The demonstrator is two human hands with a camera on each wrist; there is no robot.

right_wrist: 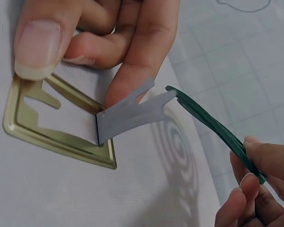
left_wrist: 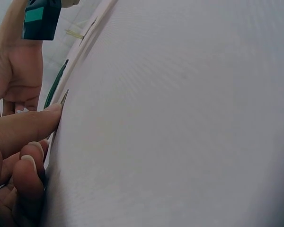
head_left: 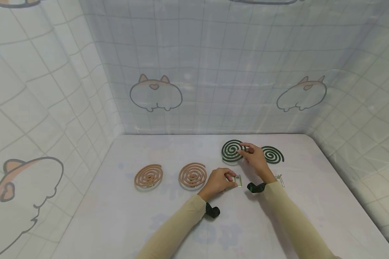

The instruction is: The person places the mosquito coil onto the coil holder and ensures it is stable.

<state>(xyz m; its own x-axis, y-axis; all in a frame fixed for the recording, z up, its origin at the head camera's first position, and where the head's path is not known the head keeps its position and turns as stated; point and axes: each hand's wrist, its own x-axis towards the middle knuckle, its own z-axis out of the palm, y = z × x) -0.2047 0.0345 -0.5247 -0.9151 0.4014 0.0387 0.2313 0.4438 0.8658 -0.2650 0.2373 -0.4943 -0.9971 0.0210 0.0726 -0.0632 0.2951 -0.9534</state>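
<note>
My left hand point(head_left: 218, 182) grips a small metal mosquito coil stand point(right_wrist: 61, 142) at its edge, thumb on top. Its bent-up prong point(right_wrist: 132, 118) sticks up from the flat, gold-coloured frame. Just behind it, my right hand point(head_left: 254, 158) pinches a dark green mosquito coil point(head_left: 232, 150) by its right side. In the right wrist view, that coil point(right_wrist: 213, 125) appears nearly edge-on, raised above the table and close to the prong; whether they touch I cannot tell. The left wrist view shows only a thin edge of the stand point(left_wrist: 65, 98) by the fingertips.
A second green coil point(head_left: 271, 155) lies behind my right wrist, and another metal stand point(head_left: 280, 178) lies right of that wrist. Toward the left, two brown coils point(head_left: 192, 176) sit raised on stands. A patterned cloth wall point(head_left: 207, 118) closes off the table's back.
</note>
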